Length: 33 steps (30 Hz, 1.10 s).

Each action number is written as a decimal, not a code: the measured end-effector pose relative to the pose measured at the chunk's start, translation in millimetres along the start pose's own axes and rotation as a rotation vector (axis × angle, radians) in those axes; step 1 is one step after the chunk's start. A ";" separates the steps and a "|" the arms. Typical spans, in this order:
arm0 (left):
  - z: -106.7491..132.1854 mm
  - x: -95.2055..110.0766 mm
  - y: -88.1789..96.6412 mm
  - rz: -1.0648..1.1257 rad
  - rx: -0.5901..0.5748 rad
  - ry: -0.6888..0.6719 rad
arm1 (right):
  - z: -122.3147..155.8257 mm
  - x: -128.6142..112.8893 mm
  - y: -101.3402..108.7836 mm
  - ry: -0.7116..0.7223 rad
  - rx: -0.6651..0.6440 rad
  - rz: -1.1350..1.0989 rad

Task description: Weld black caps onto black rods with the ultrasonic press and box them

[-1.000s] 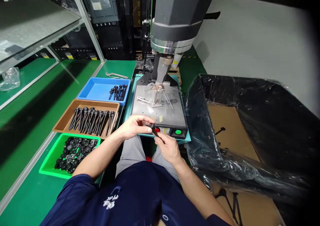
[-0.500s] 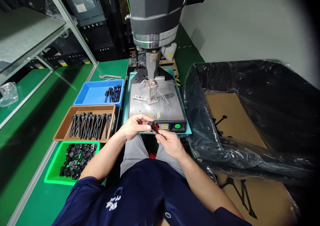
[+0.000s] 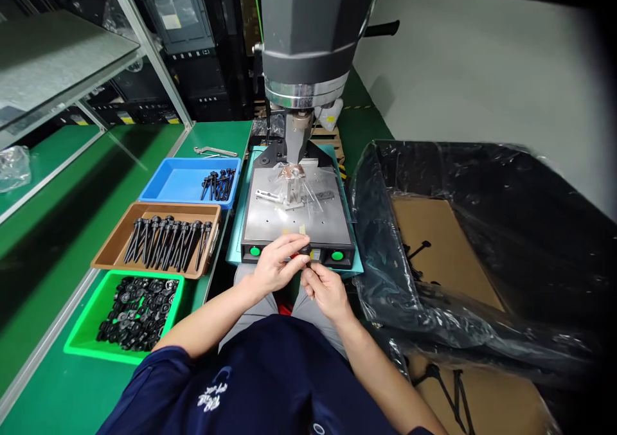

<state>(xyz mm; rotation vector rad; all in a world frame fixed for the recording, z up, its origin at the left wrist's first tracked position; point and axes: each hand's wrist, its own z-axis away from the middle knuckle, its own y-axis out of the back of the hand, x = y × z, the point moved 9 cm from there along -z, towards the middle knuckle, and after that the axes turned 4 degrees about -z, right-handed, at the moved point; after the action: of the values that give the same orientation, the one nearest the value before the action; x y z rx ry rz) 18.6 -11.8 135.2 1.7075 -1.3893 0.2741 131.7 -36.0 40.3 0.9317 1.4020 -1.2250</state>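
Between my two hands, just in front of the press base, is a black stemmed part (image 3: 305, 250) with a thick head; most of it is hidden by my fingers. My left hand (image 3: 279, 265) has its fingers and thumb closed around the head. Below it, my right hand (image 3: 328, 290) pinches the lower end, where the stem is covered by the fingertips. Behind the hands stands the press base (image 3: 299, 220), a grey metal plate with green buttons on its front. A small fixture (image 3: 293, 187) wrapped in clear film sits on that plate, under the press's metal horn (image 3: 295, 136).
To the left, a blue tray (image 3: 168, 178) and a brown tray (image 3: 113, 242) hold black stemmed parts. A green bin (image 3: 80, 332) holds small black round pieces. A wrench (image 3: 214, 151) lies behind them. At right stands a box lined with black plastic (image 3: 385, 242), with cardboard inside.
My left hand has shifted its fingers over the part's head, and the part has turned more upright. Both hands are slightly lower in view; the camera view has shifted.
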 end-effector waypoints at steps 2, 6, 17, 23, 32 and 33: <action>3.3 -4.5 -9.3 -0.003 -0.034 0.012 | 1.1 8.0 3.6 -0.023 0.001 -0.059; 11.1 -16.4 -25.8 0.010 -0.078 0.062 | -1.1 23.5 8.9 -0.070 0.050 -0.293; 16.2 -74.8 -29.0 0.069 -0.051 0.306 | -13.8 28.4 24.1 -0.138 0.128 -0.477; 29.2 -206.0 12.8 0.221 0.475 0.942 | -10.1 33.1 33.3 -0.159 0.184 -0.472; -10.0 -247.8 2.4 0.601 0.472 1.070 | -0.8 46.3 33.6 -0.214 0.217 -0.421; -12.3 -246.0 2.3 0.621 0.467 1.058 | -1.5 46.8 33.7 -0.213 0.216 -0.409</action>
<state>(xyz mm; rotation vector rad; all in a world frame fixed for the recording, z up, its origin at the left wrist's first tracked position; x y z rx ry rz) -64.4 163.2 -16.9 1.0560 -0.9902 1.6759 154.9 -31.3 -12.3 0.6471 1.3441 -1.7565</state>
